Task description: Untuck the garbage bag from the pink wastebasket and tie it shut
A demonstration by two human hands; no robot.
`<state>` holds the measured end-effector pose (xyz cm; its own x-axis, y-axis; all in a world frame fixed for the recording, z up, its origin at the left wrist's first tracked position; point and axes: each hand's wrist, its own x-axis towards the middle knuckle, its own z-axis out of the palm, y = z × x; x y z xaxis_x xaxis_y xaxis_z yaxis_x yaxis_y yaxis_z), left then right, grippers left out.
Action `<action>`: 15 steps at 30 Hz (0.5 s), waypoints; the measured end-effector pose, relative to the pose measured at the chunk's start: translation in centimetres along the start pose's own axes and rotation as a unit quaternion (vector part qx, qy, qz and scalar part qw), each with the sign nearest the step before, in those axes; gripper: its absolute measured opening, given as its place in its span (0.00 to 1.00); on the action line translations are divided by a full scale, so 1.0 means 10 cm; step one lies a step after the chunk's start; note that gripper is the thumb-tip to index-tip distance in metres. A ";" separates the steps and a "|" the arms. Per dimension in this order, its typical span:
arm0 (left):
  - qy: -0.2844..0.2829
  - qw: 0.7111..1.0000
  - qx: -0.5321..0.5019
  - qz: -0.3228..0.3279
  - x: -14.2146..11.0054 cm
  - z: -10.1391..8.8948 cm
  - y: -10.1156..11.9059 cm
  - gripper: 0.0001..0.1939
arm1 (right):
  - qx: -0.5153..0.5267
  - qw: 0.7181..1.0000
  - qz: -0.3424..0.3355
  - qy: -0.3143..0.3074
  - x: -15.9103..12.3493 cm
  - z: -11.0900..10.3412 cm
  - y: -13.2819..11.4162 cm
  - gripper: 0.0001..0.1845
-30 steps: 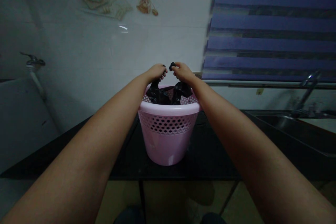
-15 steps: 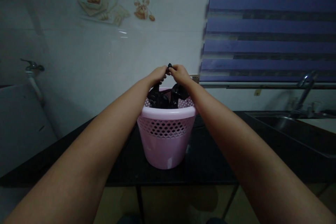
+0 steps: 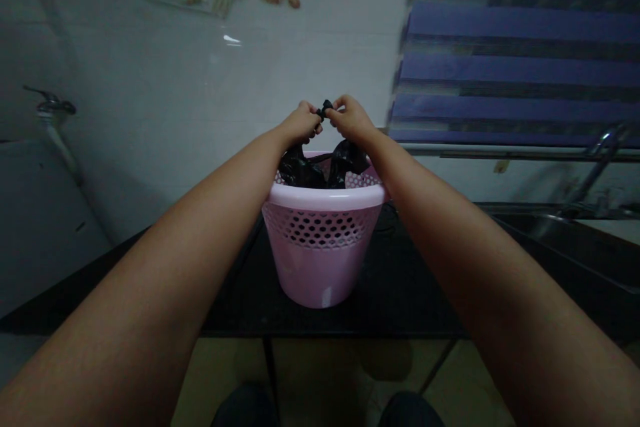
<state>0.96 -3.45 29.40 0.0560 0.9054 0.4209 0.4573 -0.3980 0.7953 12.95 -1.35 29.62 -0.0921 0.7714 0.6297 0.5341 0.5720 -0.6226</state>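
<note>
Countertop (image 3: 400, 293) black; tiled wall (image 3: 200, 93), blue blind (image 3: 520, 53) behind.

Bare black desk (image 3: 400, 293) lies open on both sides of the pink perforated plastic basket (image 3: 323, 240); the white tiled wall (image 3: 175, 113) closes off the space behind it.

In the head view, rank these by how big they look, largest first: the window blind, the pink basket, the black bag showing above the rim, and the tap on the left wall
1. Blind
2. Basket
3. Bag
4. Tap, smallest, though it stands farther back, so its true size is unsure.
</note>
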 end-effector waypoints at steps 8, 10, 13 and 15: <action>-0.021 0.999 0.010 0.026 -0.04 -0.05 -0.03 0.11 | 0.027 0.999 -0.026 -0.035 -0.04 0.00 0.00 0.09; -0.028 0.999 0.022 0.040 -0.04 -0.06 -0.04 0.11 | 0.031 0.998 -0.029 -0.049 -0.06 0.01 -0.01 0.09; -0.040 0.997 0.037 0.058 -0.05 -0.07 -0.05 0.10 | 0.033 0.997 -0.025 -0.063 -0.09 0.00 -0.04 0.09; -0.041 0.996 0.039 0.063 -0.05 -0.07 -0.05 0.11 | 0.037 0.997 -0.027 -0.070 -0.10 -0.01 -0.05 0.11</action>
<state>0.04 -3.83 29.06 0.1883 0.8595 0.4753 0.5092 -0.4992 0.7010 12.81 -2.42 29.37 -0.2380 0.7675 0.5952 0.4624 0.6284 -0.6255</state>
